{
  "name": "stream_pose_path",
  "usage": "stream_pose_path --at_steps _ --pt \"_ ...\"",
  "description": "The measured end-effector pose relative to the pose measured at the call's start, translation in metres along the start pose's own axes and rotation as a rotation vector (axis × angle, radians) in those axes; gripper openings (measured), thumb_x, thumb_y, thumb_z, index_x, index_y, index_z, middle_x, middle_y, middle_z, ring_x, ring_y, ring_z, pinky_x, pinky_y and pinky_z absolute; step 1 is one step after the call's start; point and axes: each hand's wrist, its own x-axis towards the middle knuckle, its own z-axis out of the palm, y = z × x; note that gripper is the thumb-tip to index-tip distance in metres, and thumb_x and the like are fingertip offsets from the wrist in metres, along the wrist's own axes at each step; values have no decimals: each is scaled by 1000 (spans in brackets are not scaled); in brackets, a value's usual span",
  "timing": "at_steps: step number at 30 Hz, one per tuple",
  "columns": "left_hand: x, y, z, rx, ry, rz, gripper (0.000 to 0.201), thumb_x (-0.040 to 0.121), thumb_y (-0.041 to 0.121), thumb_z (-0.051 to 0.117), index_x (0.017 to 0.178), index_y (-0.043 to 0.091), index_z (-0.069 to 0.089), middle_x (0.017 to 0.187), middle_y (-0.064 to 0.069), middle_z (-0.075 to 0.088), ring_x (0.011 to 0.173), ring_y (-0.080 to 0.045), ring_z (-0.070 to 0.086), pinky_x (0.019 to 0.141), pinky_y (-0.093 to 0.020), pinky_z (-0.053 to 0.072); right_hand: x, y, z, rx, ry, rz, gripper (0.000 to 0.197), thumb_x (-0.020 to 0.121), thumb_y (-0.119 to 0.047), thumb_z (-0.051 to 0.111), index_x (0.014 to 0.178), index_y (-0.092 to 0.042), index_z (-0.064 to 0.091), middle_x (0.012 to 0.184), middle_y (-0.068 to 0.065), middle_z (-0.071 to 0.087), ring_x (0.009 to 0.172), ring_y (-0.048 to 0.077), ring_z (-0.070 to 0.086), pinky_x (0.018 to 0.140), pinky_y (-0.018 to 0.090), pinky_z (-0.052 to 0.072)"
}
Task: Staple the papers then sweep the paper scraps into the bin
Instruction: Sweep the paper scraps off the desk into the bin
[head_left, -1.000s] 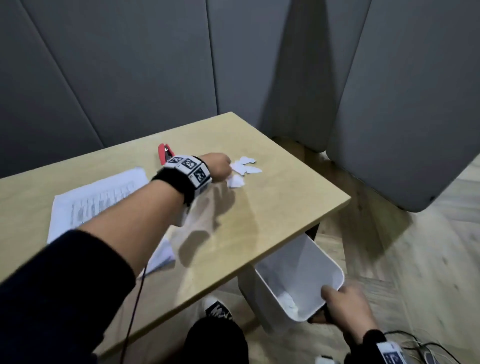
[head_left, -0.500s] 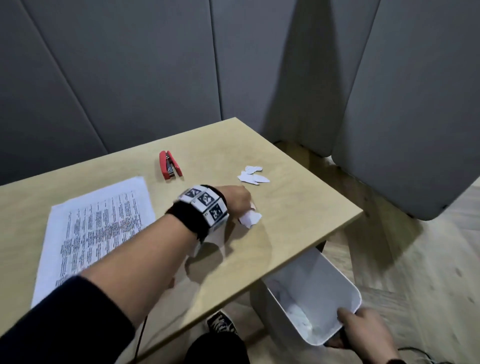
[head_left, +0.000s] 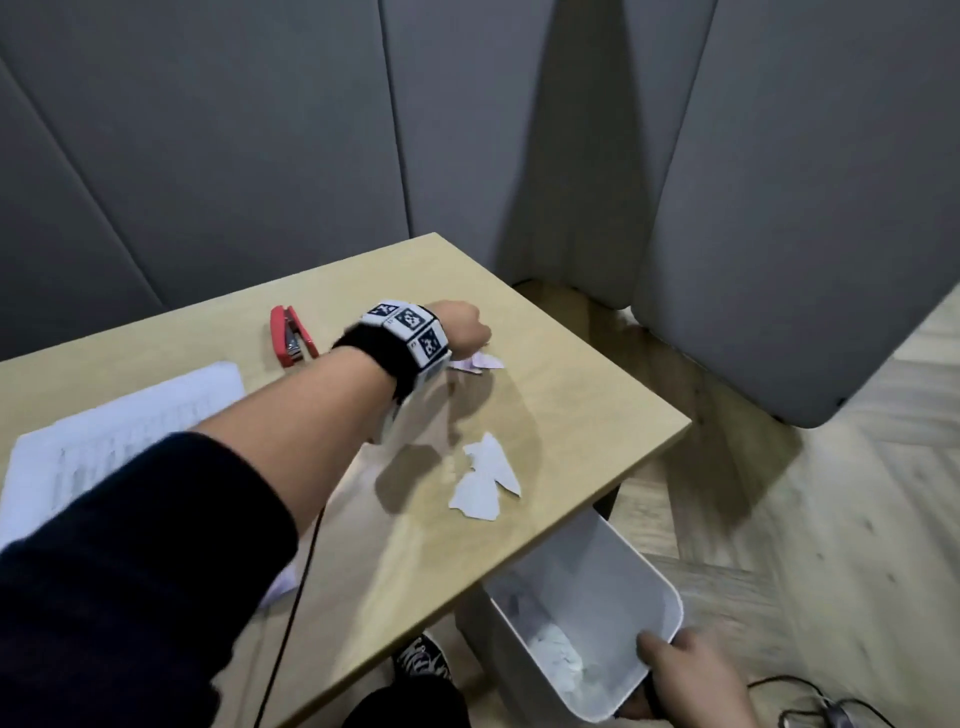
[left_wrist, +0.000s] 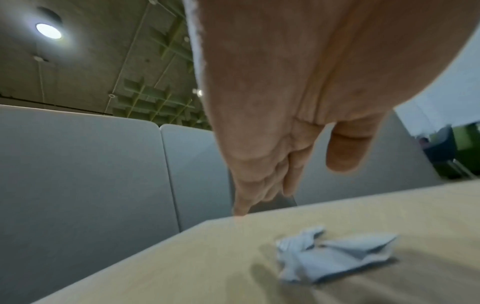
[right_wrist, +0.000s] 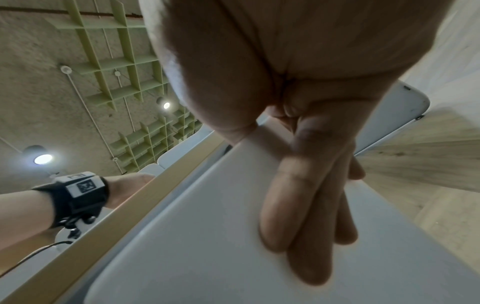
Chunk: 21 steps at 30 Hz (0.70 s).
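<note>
The left hand (head_left: 462, 328) is over the far part of the wooden table (head_left: 597, 395), fingers (left_wrist: 262, 185) straight and together, apparently holding nothing, above paper scraps (head_left: 478, 362). More scraps (head_left: 485, 478) lie near the table's edge, above the tilted white bin (head_left: 618, 577). The right hand (head_left: 691, 675) grips the bin's rim, thumb inside.

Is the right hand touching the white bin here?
Touching. In the right wrist view the right hand lies with its fingers flat against the white bin wall; the head view shows its thumb over the rim.
</note>
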Motion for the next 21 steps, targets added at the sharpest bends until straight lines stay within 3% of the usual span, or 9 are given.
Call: stream_pose_path --at_steps 4,6,8,9,11,13,16,18,21 --pt "17 7 19 143 -105 74 54 103 42 31 128 -1 53 138 -18 54 128 -35 50 108 -37 38 16 5 4 -28 16 -10 37 89 -18 66 54 -20 57 75 14 66 84 22 67 54 24 39" --pt "10 11 32 83 -145 32 50 103 34 31 137 2 48 145 -17 49 134 -32 46 111 -34 35 13 3 3 -48 5 -22 42 90 -13 63 50 -18 53 48 1 61 60 14 69 46 20 41" --pt "-5 18 43 32 -143 37 47 103 25 32 141 2 47 147 -19 46 136 -31 45 110 -33 34 9 0 1 5 -16 -19 41 91 -5 59 50 -9 56 29 -6 52 30 0 59 32 12 37" --pt "-16 20 50 28 -145 55 48 102 25 30 144 4 43 148 -20 43 137 -31 42 111 -34 32 6 -1 1 27 -35 -21 38 91 -4 58 52 -6 59 27 -5 53 28 1 59 31 11 38" --pt "-40 26 62 24 -147 124 50 101 27 27 147 8 35 152 -21 34 140 -32 36 114 -38 28 0 1 2 112 -60 -32 31 90 -4 56 62 1 66 38 2 66 41 16 73 40 16 47" --pt "-59 33 75 22 -159 183 53 99 27 27 149 9 29 157 -20 25 144 -34 28 117 -42 26 -2 4 3 190 -64 -26 25 90 -3 54 74 8 69 52 16 74 51 34 77 56 31 60" --pt "-92 42 87 13 -190 227 61 99 31 27 155 8 17 163 -18 10 151 -33 10 121 -47 18 -12 9 4 253 -52 -38 22 89 0 53 77 11 68 60 27 74 53 44 75 73 56 65" --pt "-103 38 90 -18 -155 207 65 99 31 29 155 4 11 164 -19 1 153 -33 0 122 -49 13 -16 13 3 277 -44 -44 21 88 1 53 76 10 68 61 28 74 53 45 75 76 60 63" --pt "-113 16 91 -81 -144 64 68 98 31 29 154 -2 7 164 -21 -8 153 -34 -6 124 -48 11 -22 18 1 313 -15 -39 20 88 4 52 76 12 67 66 33 74 53 46 74 70 61 64"
